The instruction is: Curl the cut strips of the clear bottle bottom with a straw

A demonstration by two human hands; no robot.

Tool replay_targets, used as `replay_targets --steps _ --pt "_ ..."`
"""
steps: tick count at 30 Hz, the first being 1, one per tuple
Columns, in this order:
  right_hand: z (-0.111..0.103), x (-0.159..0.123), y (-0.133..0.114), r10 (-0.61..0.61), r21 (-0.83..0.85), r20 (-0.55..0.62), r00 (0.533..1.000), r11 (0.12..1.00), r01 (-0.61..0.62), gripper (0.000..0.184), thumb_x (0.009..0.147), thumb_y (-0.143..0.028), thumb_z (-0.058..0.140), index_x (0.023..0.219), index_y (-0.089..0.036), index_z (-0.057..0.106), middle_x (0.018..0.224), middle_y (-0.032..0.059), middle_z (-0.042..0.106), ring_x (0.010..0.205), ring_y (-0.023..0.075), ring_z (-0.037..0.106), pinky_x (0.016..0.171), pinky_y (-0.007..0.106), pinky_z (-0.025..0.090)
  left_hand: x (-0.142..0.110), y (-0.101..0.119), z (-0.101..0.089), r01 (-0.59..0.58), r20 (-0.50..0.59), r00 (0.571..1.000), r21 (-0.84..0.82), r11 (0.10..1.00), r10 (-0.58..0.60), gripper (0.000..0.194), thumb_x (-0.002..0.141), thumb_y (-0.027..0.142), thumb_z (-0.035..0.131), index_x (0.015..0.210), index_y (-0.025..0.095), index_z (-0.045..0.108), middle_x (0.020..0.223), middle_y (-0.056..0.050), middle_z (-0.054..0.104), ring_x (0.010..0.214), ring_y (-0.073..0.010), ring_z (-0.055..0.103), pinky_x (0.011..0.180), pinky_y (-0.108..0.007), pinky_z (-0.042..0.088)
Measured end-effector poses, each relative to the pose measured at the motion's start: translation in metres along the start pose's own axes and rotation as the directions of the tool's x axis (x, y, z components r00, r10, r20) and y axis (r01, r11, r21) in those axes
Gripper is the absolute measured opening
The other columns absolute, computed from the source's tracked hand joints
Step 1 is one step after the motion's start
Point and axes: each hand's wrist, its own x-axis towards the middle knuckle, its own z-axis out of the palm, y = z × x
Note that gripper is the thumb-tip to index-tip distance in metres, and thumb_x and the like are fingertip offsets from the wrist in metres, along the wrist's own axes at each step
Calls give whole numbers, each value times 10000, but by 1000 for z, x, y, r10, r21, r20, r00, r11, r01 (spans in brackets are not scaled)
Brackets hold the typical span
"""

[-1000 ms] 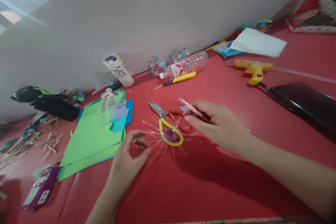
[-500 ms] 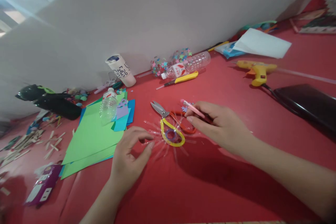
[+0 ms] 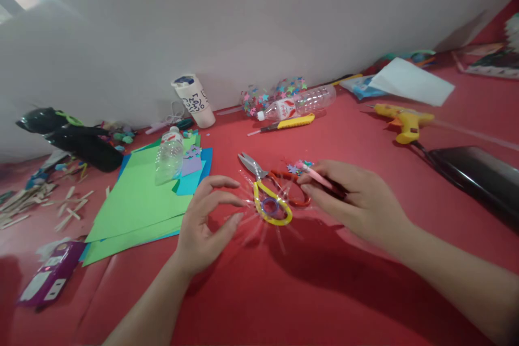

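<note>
My right hand point(image 3: 352, 200) is closed around a slim pink pen-like stick point(image 3: 318, 175), its pale tip pointing up and left. The fingers of my left hand point(image 3: 211, 221) are curved and apart, beside the outer strips of a clear plastic piece. This clear fringed plastic piece point(image 3: 263, 232) has thin strips spreading out around a purple ring point(image 3: 270, 205). I cannot tell whether my left fingertips touch the strips. Scissors point(image 3: 259, 173) with one yellow and one red handle overlap the plastic piece. Small star sequins point(image 3: 298, 167) lie just beyond my right fingertips.
Green and blue paper sheets point(image 3: 138, 200) lie left, with a clear bottle point(image 3: 170, 157) on them. Toward the wall are another bottle point(image 3: 304, 104), a yellow cutter point(image 3: 295, 121) and a white cup point(image 3: 194, 100). A yellow glue gun point(image 3: 405, 119) sits right; wooden sticks point(image 3: 68, 208) are scattered left.
My left hand has shifted slightly up and right, its fingers spreading wider. My right hand still holds the pink stick and has moved slightly right in view. The camera view has shifted a little.
</note>
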Motion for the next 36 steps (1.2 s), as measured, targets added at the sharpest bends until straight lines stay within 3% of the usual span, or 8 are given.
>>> replay_targets --steps 4,9,12,17,24,31,34,36 --pt "-5 6 -17 -109 -48 73 991 992 113 171 888 -200 480 724 -204 529 641 -22 452 552 150 420 532 270 319 -3 2 2 -32 51 998 72 997 28 162 790 89 588 840 240 618 1125 -47 550 1083 -197 544 956 -364 426" --pt "6 14 -40 -57 -78 216 975 994 76 199 868 -211 521 677 -209 468 635 -38 433 537 134 411 510 265 280 -6 -1 19 129 21 991 35 991 -130 85 760 140 627 764 222 648 1033 -53 549 1013 -206 575 918 -378 459" --pt "19 16 -42 -73 -166 229 971 980 113 251 841 -196 556 656 -213 388 644 -44 409 555 129 392 522 258 260 -7 -5 27 128 -33 991 34 991 -127 57 751 161 655 757 217 661 978 -51 544 979 -214 578 888 -391 463" --pt "32 14 -33 -59 -275 267 962 952 134 227 821 -187 602 686 -206 421 710 -22 443 601 142 381 552 266 239 -9 -6 28 98 -80 993 91 991 -90 97 741 154 670 815 216 676 983 -53 555 966 -228 573 876 -426 452" --pt "22 20 -18 -20 -117 359 933 991 66 175 849 -138 539 687 -194 500 677 -28 511 598 132 471 563 236 307 -4 1 34 94 -24 995 53 994 -93 96 797 155 625 805 220 696 1052 -73 590 1026 -236 594 913 -431 455" --pt "7 25 -6 2 77 415 910 996 -38 214 801 -194 565 629 -205 437 602 -63 402 554 118 415 528 228 295 35 23 17 31 -76 997 -9 999 -31 133 805 126 557 755 205 651 1078 -66 616 1064 -203 588 969 -373 431" --pt "7 24 -2 3 176 436 900 980 -89 140 792 -224 563 672 -192 497 622 -54 427 567 120 426 535 228 325 42 27 23 115 26 993 -243 963 -112 121 799 125 531 764 201 618 893 -27 659 880 -170 635 832 -315 495" --pt "8 24 1 3 227 446 895 967 -117 93 789 -243 566 723 -177 559 639 -44 460 582 125 447 540 228 342 38 26 32 240 91 970 -259 936 -224 109 798 135 531 820 200 616 800 -4 655 751 -150 623 707 -280 498"
